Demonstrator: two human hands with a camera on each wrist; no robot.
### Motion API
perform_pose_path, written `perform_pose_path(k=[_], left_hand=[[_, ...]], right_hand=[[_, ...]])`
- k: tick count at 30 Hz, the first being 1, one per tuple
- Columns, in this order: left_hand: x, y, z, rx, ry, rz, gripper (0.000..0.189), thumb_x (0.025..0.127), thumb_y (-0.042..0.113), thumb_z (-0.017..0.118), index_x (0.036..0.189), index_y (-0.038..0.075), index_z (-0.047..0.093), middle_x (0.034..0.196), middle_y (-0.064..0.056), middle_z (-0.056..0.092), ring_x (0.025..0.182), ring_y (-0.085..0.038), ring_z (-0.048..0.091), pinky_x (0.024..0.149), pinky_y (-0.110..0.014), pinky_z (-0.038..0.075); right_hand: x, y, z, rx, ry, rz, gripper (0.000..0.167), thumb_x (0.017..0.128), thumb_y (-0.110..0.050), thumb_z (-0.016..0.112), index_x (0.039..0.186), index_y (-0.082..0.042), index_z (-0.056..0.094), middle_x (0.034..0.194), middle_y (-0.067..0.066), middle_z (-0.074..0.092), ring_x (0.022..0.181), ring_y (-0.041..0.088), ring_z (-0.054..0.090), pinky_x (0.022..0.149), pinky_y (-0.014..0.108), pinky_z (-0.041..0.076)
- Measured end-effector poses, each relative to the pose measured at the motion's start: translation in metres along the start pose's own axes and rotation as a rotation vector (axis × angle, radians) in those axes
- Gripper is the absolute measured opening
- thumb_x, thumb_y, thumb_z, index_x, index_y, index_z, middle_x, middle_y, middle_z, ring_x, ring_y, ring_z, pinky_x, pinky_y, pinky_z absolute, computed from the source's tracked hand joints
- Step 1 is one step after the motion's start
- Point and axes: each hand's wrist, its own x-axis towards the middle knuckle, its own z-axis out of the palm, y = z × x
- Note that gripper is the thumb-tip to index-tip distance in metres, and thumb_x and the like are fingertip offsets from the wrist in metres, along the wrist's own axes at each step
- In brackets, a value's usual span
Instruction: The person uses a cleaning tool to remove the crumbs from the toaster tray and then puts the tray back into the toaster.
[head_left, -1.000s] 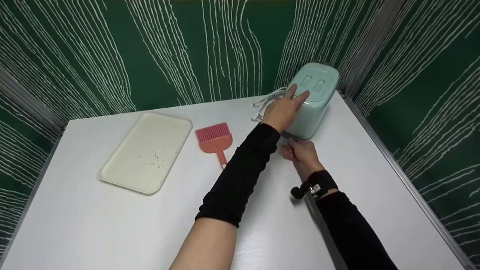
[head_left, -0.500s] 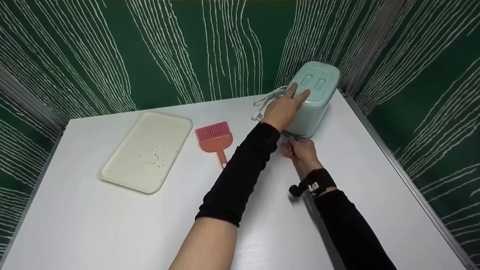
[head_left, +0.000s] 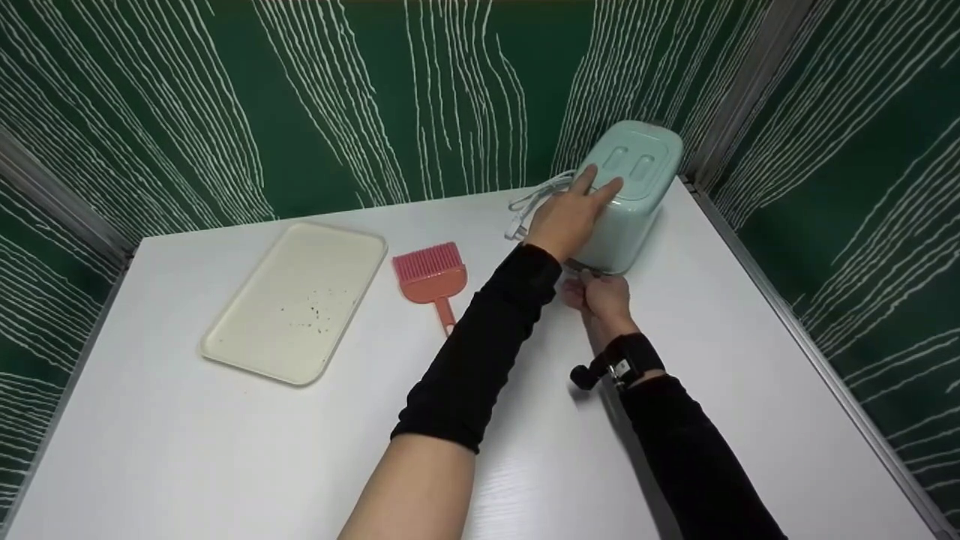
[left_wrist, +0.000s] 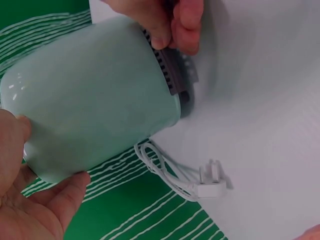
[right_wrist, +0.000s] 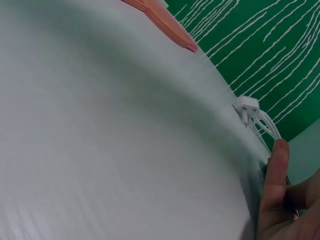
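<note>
1. A mint-green toaster (head_left: 626, 196) stands at the far right corner of a white table (head_left: 225, 450), tipped so its near bottom edge is lifted.
2. The left hand (head_left: 571, 215) rests on the toaster's top and side, fingers spread and lightly curved against it, holding it tilted as it was a second ago.
3. The right hand (head_left: 600, 296) is at the toaster's base, its fingertips (left_wrist: 175, 27) pinching the dark grey crumb tray (left_wrist: 172, 75). Compared with a second ago, it has edged slightly closer to the toaster.
4. A white cord (head_left: 536, 202) with its plug lies just left of the toaster.
5. A pink brush (head_left: 431, 279) and a cream tray (head_left: 296, 304) lie to the left, unmoved.
</note>
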Motion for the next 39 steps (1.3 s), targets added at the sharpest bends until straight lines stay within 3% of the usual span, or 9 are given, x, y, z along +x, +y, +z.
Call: perform_pose_path(k=[6,12,21,29,39], left_hand=[[0.0,-0.001,-0.001,-0.007,-0.017,-0.009,0.05,0.119,0.033,0.034,0.169,0.037,0.033,0.18,-0.008,0.024,0.122,-0.029,0.073,0.1,-0.037,0.06],[-0.001,0.0,0.0,-0.01,-0.02,-0.001,0.05,0.119,0.033,0.033,0.169,0.038,0.033,0.18,-0.009,0.023,0.124,-0.029,0.072,0.1,-0.036,0.06],[-0.003,-0.003,-0.002,-0.005,-0.024,-0.004,0.051,0.119,0.029,0.032,0.169,0.038,0.031,0.18,-0.009,0.023,0.125,-0.029,0.073,0.102,-0.036,0.059],[-0.007,-0.004,-0.004,-0.035,-0.009,0.012,0.05,0.119,0.029,0.038,0.169,0.034,0.035,0.179,-0.012,0.025,0.117,-0.033,0.075,0.099,-0.04,0.06],[-0.003,0.005,0.001,-0.039,-0.022,0.007,0.052,0.119,0.025,0.033,0.17,0.036,0.031,0.181,-0.01,0.021,0.124,-0.032,0.072,0.099,-0.039,0.06]], right_hand=[[0.002,0.003,0.007,0.04,0.06,-0.006,0.029,0.112,-0.003,0.049,0.138,0.01,0.05,0.079,0.006,0.068,0.069,0.014,0.071,0.061,0.025,0.06],[0.005,0.003,0.006,0.013,0.124,-0.024,0.031,0.112,-0.004,0.05,0.136,0.015,0.05,0.071,0.006,0.069,0.063,0.013,0.072,0.058,0.025,0.06],[0.004,0.003,0.017,0.131,0.141,-0.007,0.03,0.112,-0.001,0.048,0.14,0.008,0.046,0.078,0.008,0.066,0.065,0.015,0.069,0.059,0.025,0.059],[0.001,0.003,0.022,0.149,0.163,0.023,0.034,0.111,0.0,0.046,0.145,0.006,0.048,0.099,0.014,0.07,0.066,0.015,0.07,0.063,0.025,0.059],[0.004,0.002,0.009,0.137,0.153,0.014,0.021,0.108,0.001,0.052,0.128,0.001,0.056,0.079,0.007,0.069,0.062,0.015,0.069,0.059,0.026,0.058]])
